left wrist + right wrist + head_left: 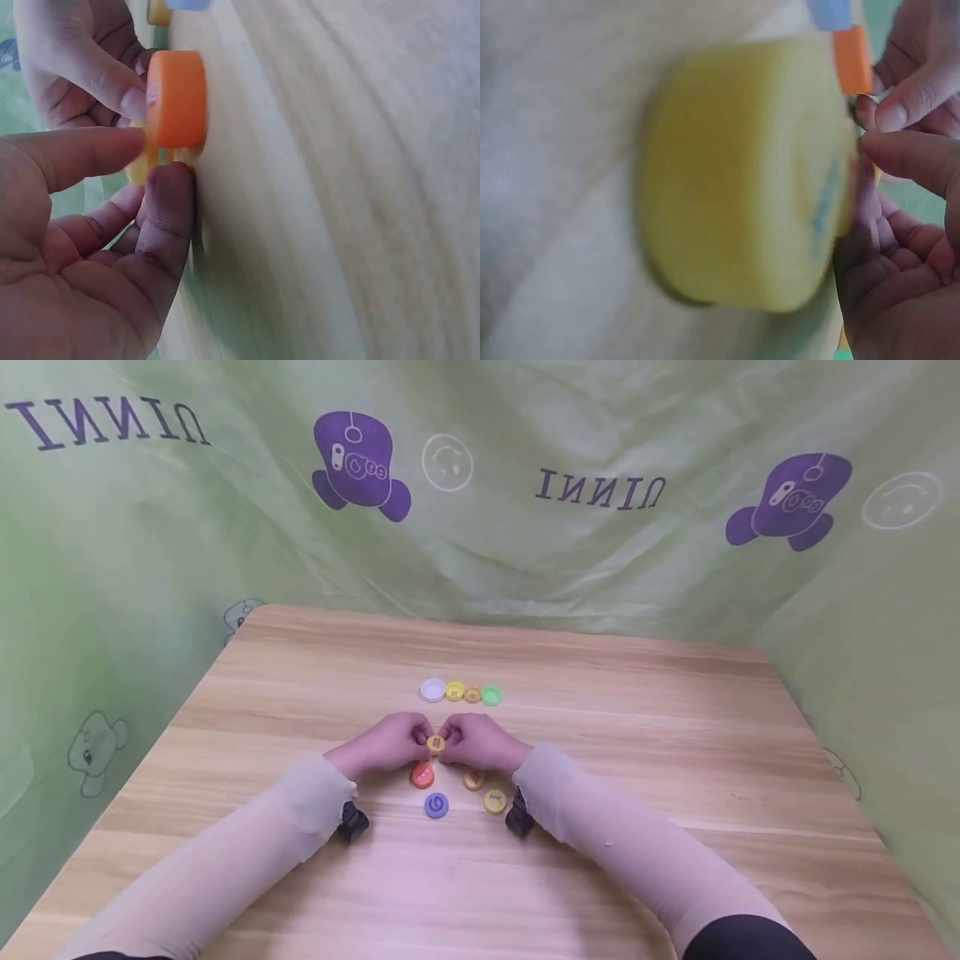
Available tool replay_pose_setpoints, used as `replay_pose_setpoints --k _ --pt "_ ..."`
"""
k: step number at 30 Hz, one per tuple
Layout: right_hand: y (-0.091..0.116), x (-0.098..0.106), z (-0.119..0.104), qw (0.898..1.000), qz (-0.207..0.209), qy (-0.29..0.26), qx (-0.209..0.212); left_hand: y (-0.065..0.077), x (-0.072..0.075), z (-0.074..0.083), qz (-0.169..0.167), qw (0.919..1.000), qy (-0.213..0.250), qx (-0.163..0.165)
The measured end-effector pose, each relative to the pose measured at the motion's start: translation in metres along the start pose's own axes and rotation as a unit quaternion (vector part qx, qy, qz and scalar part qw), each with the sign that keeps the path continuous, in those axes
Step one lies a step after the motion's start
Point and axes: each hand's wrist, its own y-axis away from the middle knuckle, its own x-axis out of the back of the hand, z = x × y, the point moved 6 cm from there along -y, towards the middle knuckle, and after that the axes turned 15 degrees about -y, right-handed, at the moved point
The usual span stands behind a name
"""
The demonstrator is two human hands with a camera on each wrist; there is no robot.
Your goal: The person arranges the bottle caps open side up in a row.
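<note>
A small yellow bottle cap [436, 743] with a dark reddish print on top is pinched between my two hands. My left hand [386, 745] grips its left side with thumb and fingers; my right hand [482, 745] holds the opposite side. Just below the left fingers lies an orange-red cap [422, 775], which partly covers the held cap in the left wrist view. A tan-orange cap [473, 779] sits under the right hand's edge. Large and blurred in the right wrist view, a pale yellow cap [720, 172] with blue print stands nearest the right wrist.
Nearer the body lies a blue cap [437, 806] with a swirl mark. Beyond the hands, a white cap [432, 690], a yellow one, an orange one and a green cap [491, 695] form a row. Green printed cloth [480, 568] hangs behind the wooden table [637, 735].
</note>
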Motion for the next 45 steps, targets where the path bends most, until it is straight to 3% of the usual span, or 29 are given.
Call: replay_pose_setpoints --k 5,9,14,21,27,34,41,45 --pt "0.000 0.006 0.000 0.998 -0.002 -0.065 -0.014 -0.003 0.001 -0.008 -0.009 0.9957 0.087 0.029" --pt "-0.001 0.009 0.000 0.992 0.003 -0.128 -0.022 -0.005 0.007 -0.006 0.018 0.9882 0.147 0.039" --pt "0.001 0.010 -0.002 0.986 0.022 -0.166 -0.023 -0.010 0.009 0.003 0.045 0.9744 0.214 0.053" --pt "0.004 0.021 0.004 0.978 0.098 -0.183 -0.022 -0.026 0.005 0.006 0.067 0.9617 0.256 0.071" --pt "0.006 0.039 0.006 0.958 0.162 -0.236 -0.003 -0.033 0.011 0.012 0.077 0.9489 0.295 0.080" --pt "0.004 0.056 0.019 0.945 0.200 -0.257 -0.005 -0.043 0.009 0.028 0.079 0.9558 0.270 0.085" --pt "0.005 0.068 0.030 0.920 0.217 -0.326 -0.030 -0.055 0.003 0.042 0.088 0.9579 0.259 0.089" --pt "0.007 0.076 0.031 0.917 0.221 -0.329 -0.032 -0.062 0.003 0.048 0.081 0.9602 0.253 0.085"
